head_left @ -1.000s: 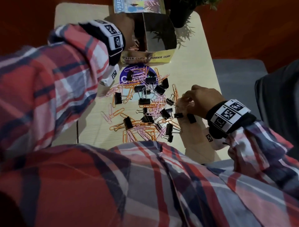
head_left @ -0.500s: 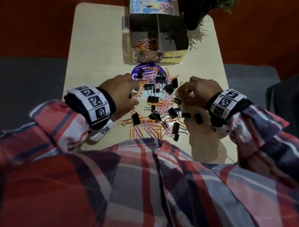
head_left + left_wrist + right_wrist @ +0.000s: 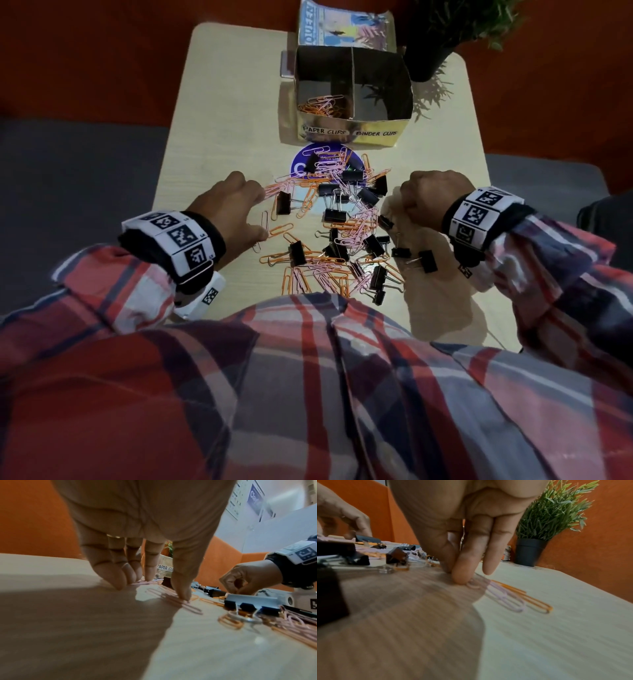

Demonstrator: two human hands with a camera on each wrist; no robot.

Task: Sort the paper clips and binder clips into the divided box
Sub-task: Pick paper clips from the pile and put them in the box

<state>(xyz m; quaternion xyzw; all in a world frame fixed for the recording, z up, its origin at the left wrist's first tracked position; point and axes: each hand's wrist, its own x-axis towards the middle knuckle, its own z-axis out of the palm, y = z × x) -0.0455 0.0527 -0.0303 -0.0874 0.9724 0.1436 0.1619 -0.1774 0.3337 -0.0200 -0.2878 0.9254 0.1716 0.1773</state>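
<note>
A pale wooden table [image 3: 219, 102] stands against an orange wall [image 3: 607, 534], a potted plant [image 3: 547, 520] at its corner.

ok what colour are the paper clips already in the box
Orange and pink paper clips, lying in the left compartment of the divided box; the head view shows it best.

Pink and orange paper clips [image 3: 346, 233] and black binder clips [image 3: 337, 216] lie mixed in a loose pile on my bench. The divided box [image 3: 352, 132] stands upright beyond them; its left compartment, labelled PAPER CLIPS, holds several paper clips.
</note>
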